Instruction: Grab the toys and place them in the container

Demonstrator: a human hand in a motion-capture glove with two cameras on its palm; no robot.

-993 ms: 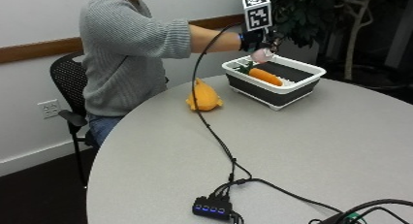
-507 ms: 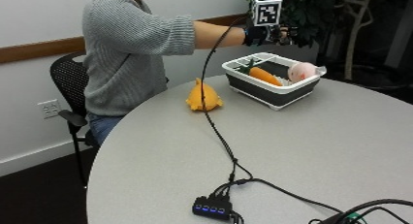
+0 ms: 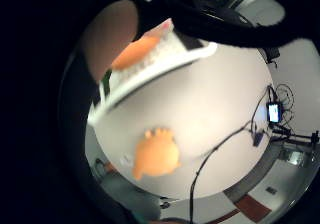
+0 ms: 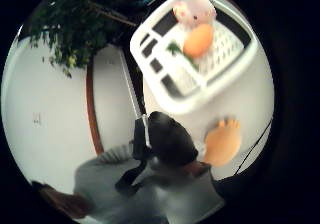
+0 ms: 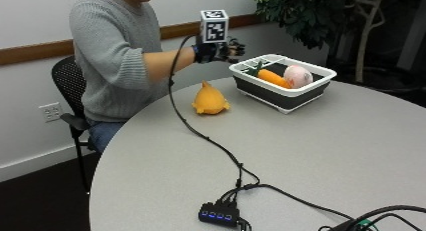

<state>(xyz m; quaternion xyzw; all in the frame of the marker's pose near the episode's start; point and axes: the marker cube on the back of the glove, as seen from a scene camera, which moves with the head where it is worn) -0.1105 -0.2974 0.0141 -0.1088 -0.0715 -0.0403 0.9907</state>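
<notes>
The gloved hand (image 5: 218, 51) hovers empty, fingers relaxed, left of the container (image 5: 283, 91); the orange toy (image 5: 210, 99) lies on the desk (image 5: 319, 156).

Grey knit sweater (image 5: 110, 51), black-gloved grip (image 5: 216, 51), jeans (image 5: 103, 133)

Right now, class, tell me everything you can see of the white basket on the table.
The white rectangular plastic basket with dark sides stands upright on the round grey table, beyond the orange plush toy, apart from it. Its rim has slotted openings. Inside lie an orange carrot toy and a pink round toy. No hand touches it.
</notes>
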